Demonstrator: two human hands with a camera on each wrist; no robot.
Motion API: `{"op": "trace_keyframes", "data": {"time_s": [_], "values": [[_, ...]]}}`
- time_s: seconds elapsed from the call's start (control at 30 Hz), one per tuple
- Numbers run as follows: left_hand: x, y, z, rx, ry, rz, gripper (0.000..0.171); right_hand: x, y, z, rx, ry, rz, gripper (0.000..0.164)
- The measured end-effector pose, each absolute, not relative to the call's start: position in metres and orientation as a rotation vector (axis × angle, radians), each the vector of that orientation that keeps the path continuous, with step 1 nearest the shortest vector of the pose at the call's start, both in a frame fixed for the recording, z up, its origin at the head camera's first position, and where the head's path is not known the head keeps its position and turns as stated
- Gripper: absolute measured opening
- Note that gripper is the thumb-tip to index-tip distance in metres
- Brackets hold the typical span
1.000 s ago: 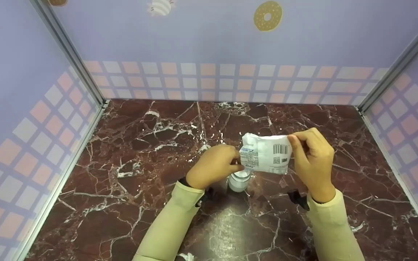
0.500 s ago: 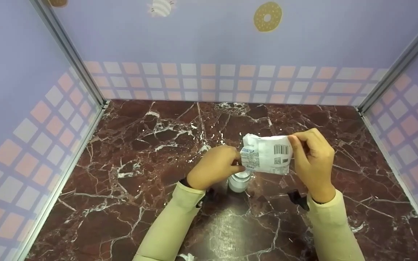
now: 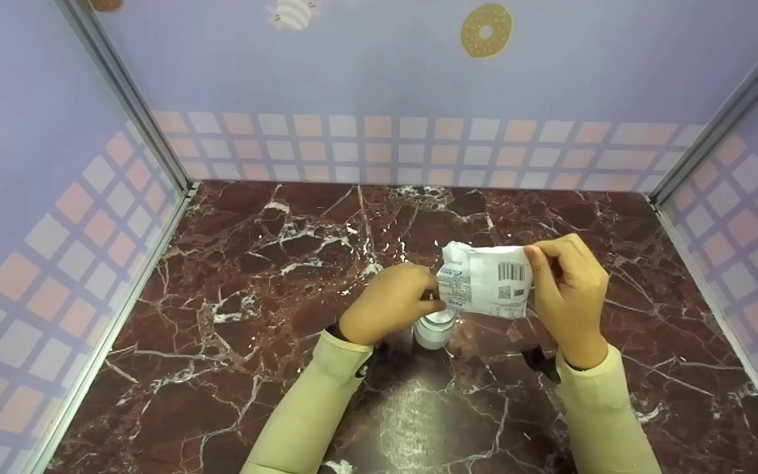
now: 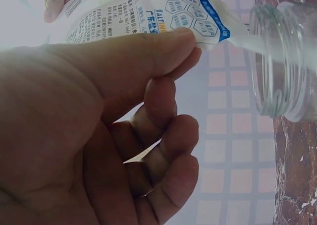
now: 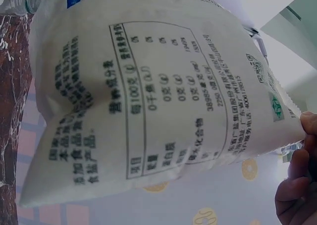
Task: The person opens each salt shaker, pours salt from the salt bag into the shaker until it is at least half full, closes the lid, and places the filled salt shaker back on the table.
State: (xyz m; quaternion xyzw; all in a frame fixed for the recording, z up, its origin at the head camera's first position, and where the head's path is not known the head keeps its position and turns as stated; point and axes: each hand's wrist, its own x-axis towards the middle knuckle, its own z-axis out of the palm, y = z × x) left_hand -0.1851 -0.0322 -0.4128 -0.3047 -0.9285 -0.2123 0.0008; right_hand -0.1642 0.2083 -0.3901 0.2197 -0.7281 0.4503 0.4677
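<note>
A white printed bag of salt (image 3: pixel 481 283) hangs tilted over a small glass jar (image 3: pixel 433 332) in the head view. My left hand (image 3: pixel 389 299) pinches the bag near its lower left end, thumb against forefinger, just above the jar. At the opposite end my right hand (image 3: pixel 570 289) pinches the bag's upper right corner. The left wrist view shows white salt (image 4: pixel 247 42) running from the bag's corner into the jar's threaded mouth (image 4: pixel 270 71). White contents show inside the jar. The bag's printed back (image 5: pixel 163 86) fills most of the right wrist view.
White specks and grains (image 3: pixel 385 247) lie scattered on the dark red marbled table (image 3: pixel 274 408) beyond the left hand. Lilac panels with a checked border (image 3: pixel 379 148) wall in the back and both sides.
Both hands keep their hold, and the bag has shifted very slightly to the right. The jar stays in place.
</note>
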Motion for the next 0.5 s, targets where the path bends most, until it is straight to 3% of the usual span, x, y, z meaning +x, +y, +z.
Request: {"op": "trace_keyframes", "data": {"time_s": [0.27,0.5], "values": [[-0.1845,-0.0313,-0.4136,-0.967,-2.924,-0.65,0.019,-0.1629,0.2066,-0.3887,0.537,-1.781,1.112,0.016],[-0.1844,-0.0323,-0.4127,-0.956,-2.915,-0.657,0.018,-0.1641,0.2019,-0.3875,0.561,-1.72,1.118,0.034]]}}
